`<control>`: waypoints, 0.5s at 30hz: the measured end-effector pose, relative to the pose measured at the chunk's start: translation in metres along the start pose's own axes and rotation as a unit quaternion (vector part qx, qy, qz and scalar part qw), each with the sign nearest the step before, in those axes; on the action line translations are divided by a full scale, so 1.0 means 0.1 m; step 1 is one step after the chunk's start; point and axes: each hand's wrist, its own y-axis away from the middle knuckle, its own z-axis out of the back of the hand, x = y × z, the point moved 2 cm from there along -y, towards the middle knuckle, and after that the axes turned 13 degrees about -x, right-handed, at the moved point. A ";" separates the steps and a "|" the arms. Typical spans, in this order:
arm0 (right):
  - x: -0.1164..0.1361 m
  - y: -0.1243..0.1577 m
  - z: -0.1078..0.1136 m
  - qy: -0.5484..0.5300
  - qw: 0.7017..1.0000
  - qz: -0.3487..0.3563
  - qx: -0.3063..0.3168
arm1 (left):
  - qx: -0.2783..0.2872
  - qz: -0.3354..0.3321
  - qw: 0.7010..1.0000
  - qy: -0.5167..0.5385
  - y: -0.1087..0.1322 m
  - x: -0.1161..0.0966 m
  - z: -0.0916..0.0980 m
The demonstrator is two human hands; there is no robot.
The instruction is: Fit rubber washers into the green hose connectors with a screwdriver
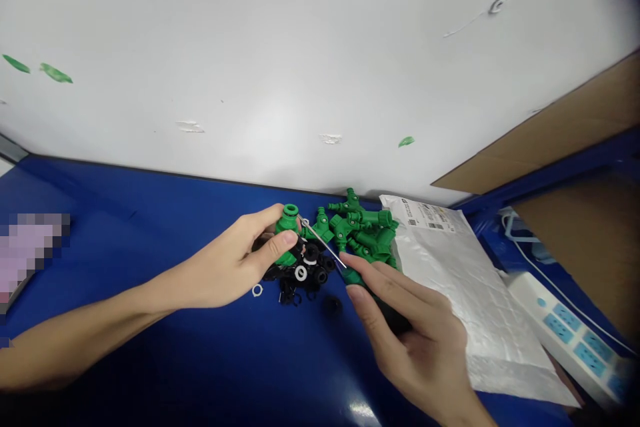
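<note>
Head cam, L to R. Blue bench top (125, 213) runs under everything. Left hand (227, 267) is closed round a green plastic fitting (287, 230), thumb across the front, fingers behind, collar end up. It's held just above the bench at the near-left edge of the parts heap.

My call on handling: light, hard moulded plastic, stiff, prob a bit slick on the smooth barrel. Best grip is on the body below the collar, so the open top stays free.

Below my thumb a small white washer (257, 290) lies alone on the blue. Next come black rings (313, 267) in a loose cluster, one white ring (301, 273) among them. They're tiny, rubbery I'd guess, easy to flick away.

Thin metal pick (325, 245) runs up-left, tip right at the fitting's collar. Behind it sits a pile of green fittings (367, 230), all touching each other. Right hand (415, 340) is pinched shut on the pick's dark handle, index finger laid along it. Past that a silver padded bag (450, 267) lies flat, then a white power strip (560, 317) at far R.
</note>
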 end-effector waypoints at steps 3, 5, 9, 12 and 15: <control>-0.04 0.09 -0.11 -0.007 0.999 0.004 -0.040 | -0.004 0.000 0.999 0.037 -0.01 0.00 -0.02; -0.05 0.12 -0.16 0.001 0.998 0.028 -0.056 | 0.003 0.011 0.998 0.060 -0.02 0.01 -0.02; -0.03 0.16 -0.21 0.024 0.994 0.071 -0.076 | 0.043 0.035 0.989 0.136 -0.03 0.00 -0.06; -0.03 0.19 -0.26 0.002 0.995 0.047 -0.084 | 0.066 0.071 0.969 0.227 -0.01 0.00 -0.10; -0.04 0.24 -0.32 -0.027 0.994 0.012 -0.103 | 0.070 0.105 0.947 0.294 0.00 0.01 -0.14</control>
